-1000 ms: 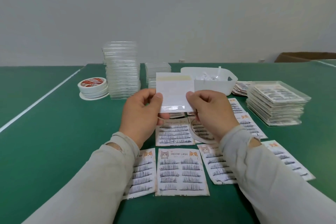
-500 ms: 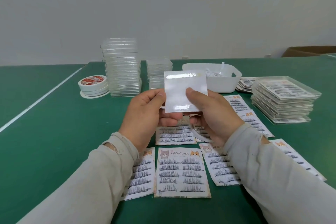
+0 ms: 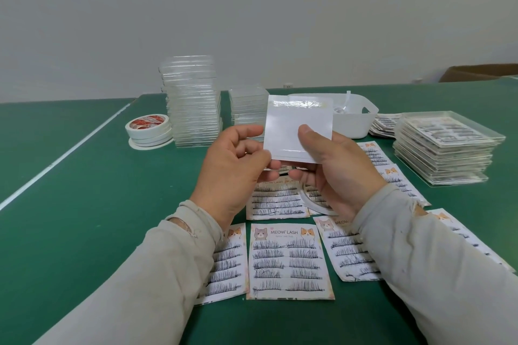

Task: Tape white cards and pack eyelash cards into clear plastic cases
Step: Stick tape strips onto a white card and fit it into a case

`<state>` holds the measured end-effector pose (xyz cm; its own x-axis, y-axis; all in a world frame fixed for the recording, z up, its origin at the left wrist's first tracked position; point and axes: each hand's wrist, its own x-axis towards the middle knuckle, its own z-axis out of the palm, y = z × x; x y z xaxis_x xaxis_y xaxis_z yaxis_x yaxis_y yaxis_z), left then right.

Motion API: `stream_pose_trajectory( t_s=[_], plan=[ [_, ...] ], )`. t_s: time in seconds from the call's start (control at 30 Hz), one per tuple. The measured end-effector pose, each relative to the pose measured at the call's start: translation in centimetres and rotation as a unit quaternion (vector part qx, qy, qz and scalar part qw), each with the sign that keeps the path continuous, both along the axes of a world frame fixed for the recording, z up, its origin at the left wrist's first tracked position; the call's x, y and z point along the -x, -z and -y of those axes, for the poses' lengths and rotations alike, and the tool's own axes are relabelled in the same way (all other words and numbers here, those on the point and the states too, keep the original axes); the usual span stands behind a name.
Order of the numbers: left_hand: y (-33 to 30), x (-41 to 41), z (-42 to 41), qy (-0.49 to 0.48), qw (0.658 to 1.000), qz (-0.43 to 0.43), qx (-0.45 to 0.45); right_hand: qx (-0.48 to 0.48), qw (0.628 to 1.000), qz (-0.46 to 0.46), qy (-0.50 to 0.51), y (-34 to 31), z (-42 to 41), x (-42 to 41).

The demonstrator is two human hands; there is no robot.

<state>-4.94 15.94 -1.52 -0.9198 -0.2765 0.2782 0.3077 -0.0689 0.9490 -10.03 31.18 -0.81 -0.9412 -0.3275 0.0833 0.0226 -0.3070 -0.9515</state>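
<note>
Head cam: right hand pinches the white card, thumb on its front face, fingers curled behind. Left hand is at the card's lower-left corner w/ loosely curled fingers; can't tell if it actually grips, the contact is hidden. Card's held upright above the table, glossy tape strip along the top edge, a thinner strip near the bottom. Eyelash cards lie flat below, several partly covered by the sleeves. A tape ring under the right hand is mostly hidden. Clear cases are stacked behind, blurry at the top.
</note>
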Motion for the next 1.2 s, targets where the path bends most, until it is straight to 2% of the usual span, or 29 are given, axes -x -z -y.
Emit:
stream_pose_trajectory(
  t_s=[0.3,0.5,0.73,0.93,1.2],
  plan=[
    [-0.43,-0.32,-0.14,-0.004,1.000,0.003,-0.012,0.014,1.000,0.001,0.000,-0.02,-0.06,0.09],
    [-0.30,-0.16,-0.16,-0.036,0.999,0.000,0.008,-0.020,0.998,-0.051,0.013,0.29,0.20,-0.01],
    [-0.55,-0.28,-0.09,-0.026,1.000,-0.008,-0.011,0.016,1.000,-0.016,0.007,0.14,0.11,-0.01],
    [-0.41,-0.47,-0.57,-0.027,0.999,-0.023,0.031,0.035,0.999,-0.004,-0.004,-0.07,0.05,-0.17],
    [-0.41,-0.36,-0.23,-0.055,0.998,-0.023,0.035,0.044,0.999,0.000,-0.006,-0.06,0.07,-0.28]
  ],
)
